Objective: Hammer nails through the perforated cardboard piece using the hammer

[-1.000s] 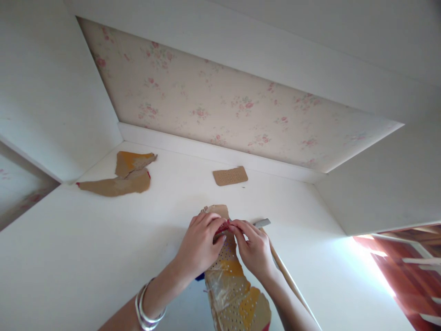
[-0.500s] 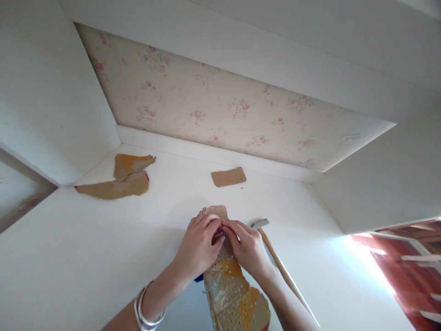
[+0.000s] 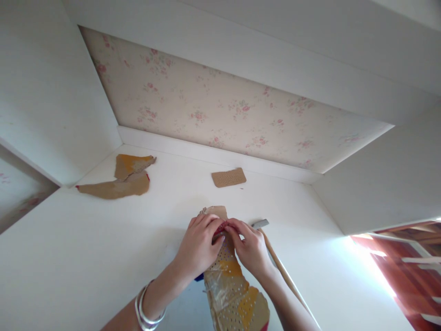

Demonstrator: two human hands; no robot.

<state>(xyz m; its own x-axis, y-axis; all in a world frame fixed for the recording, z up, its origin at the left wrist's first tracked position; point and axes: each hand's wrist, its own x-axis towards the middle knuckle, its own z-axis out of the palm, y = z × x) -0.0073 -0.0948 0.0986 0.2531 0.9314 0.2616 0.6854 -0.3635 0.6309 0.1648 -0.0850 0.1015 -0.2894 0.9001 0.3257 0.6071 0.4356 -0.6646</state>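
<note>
My left hand (image 3: 201,241), with metal bangles at the wrist, has its fingers curled round a small, shiny dark-red piece (image 3: 221,227) whose kind I cannot make out. My right hand (image 3: 250,243) pinches the same piece at its right end. Both hands are over a long cardboard strip (image 3: 227,292) pierced with many small holes and patched with orange. A hammer (image 3: 261,224) with a wooden handle lies just right of my right hand, partly behind the forearm. Something dark blue (image 3: 199,277) shows beneath the strip's left edge.
Torn cardboard pieces (image 3: 120,187) lie at the back left of the white surface (image 3: 165,207). A small perforated cardboard rectangle (image 3: 229,177) sits near the back. White panels (image 3: 372,184) and a flowered wall (image 3: 223,110) enclose the surface.
My right fingers have shifted slightly right and up, and more of the red piece shows between the hands. My left hand has stayed nearly still.
</note>
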